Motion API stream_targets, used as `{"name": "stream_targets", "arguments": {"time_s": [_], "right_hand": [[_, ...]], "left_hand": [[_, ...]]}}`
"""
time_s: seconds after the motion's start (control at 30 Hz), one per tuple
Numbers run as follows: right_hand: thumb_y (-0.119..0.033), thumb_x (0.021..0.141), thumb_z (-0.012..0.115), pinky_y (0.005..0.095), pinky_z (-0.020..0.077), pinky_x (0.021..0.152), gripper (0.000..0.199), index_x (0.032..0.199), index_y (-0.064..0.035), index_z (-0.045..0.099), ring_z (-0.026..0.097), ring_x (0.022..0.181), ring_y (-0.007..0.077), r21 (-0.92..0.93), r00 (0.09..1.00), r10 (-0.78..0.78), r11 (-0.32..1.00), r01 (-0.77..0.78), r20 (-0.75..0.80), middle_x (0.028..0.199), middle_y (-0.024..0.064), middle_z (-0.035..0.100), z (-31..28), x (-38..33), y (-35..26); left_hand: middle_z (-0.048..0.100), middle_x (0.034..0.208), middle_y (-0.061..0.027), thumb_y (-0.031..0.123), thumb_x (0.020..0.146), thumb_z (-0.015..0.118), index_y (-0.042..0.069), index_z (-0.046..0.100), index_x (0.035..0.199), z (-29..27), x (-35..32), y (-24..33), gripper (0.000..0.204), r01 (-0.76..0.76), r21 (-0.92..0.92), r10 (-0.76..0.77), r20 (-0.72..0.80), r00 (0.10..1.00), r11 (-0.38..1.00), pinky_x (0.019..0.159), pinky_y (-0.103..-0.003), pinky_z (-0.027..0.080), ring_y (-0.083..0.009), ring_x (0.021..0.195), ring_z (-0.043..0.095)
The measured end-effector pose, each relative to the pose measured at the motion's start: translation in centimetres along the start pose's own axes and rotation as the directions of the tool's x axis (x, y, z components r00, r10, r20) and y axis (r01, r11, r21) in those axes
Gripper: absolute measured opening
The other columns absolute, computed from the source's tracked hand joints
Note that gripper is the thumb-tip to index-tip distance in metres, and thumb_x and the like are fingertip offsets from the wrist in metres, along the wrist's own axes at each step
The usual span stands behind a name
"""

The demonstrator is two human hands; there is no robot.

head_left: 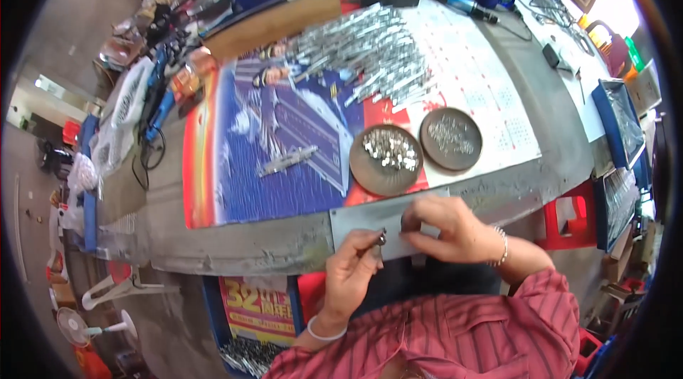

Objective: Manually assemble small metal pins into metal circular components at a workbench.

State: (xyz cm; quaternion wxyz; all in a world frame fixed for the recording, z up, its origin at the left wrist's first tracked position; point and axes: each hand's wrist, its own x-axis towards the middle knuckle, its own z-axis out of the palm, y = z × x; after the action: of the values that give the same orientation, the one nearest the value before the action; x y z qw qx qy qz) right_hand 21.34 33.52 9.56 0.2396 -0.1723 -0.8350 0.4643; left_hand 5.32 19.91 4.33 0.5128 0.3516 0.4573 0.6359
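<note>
Small metal part sits pinched between thumb and forefinger tips of left hand, over the near edge of the table. Right hand is near, fingers curled; cannot tell whether gripping anything.

From afar I looked into a workshop: worn bench, heaped metal rods, dishes of small parts.
</note>
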Motion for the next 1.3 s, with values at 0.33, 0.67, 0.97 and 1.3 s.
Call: {"name": "stream_targets", "arguments": {"time_s": [0.33, 0.67, 0.97, 1.3], "right_hand": [[0.0, 0.077, 0.066, 0.0283, 0.0485, 0.068, 0.011, 0.085, 0.0005, 0.059, 0.063, 0.075, 0.0191, 0.256, 0.975, 0.114, 0.965, -0.062, -0.192, 0.08, 0.0095, 0.063, 1.9, -3.2, 0.0], [0.001, 0.077, 0.068, 0.0283, 0.0495, 0.065, 0.012, 0.085, -0.0004, 0.059, 0.064, 0.07, 0.0184, 0.216, 0.929, 0.114, 0.976, -0.038, -0.353, 0.079, 0.0088, 0.063, 2.2, -4.9, 0.9], [0.004, 0.071, 0.069, 0.0307, 0.0453, 0.06, 0.017, 0.08, -0.0021, 0.056, 0.056, 0.068, 0.0244, 0.089, 0.882, -0.045, 0.991, 0.098, -0.469, 0.073, 0.009, 0.056, 2.8, -5.5, 1.6], [-0.002, 0.075, 0.073, 0.0248, 0.0459, 0.068, 0.02, 0.079, -0.003, 0.053, 0.055, 0.076, 0.0142, 0.978, 0.955, 0.295, 0.204, -0.052, -0.011, 0.083, 0.0074, 0.057, 2.7, -5.9, 3.3]], "left_hand": [[0.056, 0.096, -0.0047, -0.003, 0.089, 0.054, 0.001, 0.056, 0.115, 3.0, -0.3, -0.1, 0.026, 0.017, -0.096, -0.025, -0.081, 0.996, 0.995, 0.057, -0.021, 0.04, -0.0111, 0.072, 0.053], [0.05, 0.095, -0.0007, 0.002, 0.092, 0.052, -0.001, 0.055, 0.121, 5.0, 0.6, -0.7, 0.029, 0.058, -0.168, -0.051, 0.044, 0.998, 0.984, 0.064, -0.019, 0.04, -0.0054, 0.073, 0.048], [0.053, 0.1, -0.0041, 0.001, 0.091, 0.053, 0.002, 0.055, 0.119, 5.9, -0.2, -1.6, 0.027, 0.019, -0.129, -0.011, 0.06, 0.998, 0.991, 0.06, -0.021, 0.039, -0.0097, 0.072, 0.049], [0.047, 0.103, -0.0054, -0.005, 0.089, 0.052, 0.006, 0.054, 0.118, 6.4, -0.6, -1.9, 0.031, -0.076, -0.161, 0.103, 0.164, 0.981, 0.984, 0.057, -0.025, 0.04, -0.012, 0.072, 0.048]]}}
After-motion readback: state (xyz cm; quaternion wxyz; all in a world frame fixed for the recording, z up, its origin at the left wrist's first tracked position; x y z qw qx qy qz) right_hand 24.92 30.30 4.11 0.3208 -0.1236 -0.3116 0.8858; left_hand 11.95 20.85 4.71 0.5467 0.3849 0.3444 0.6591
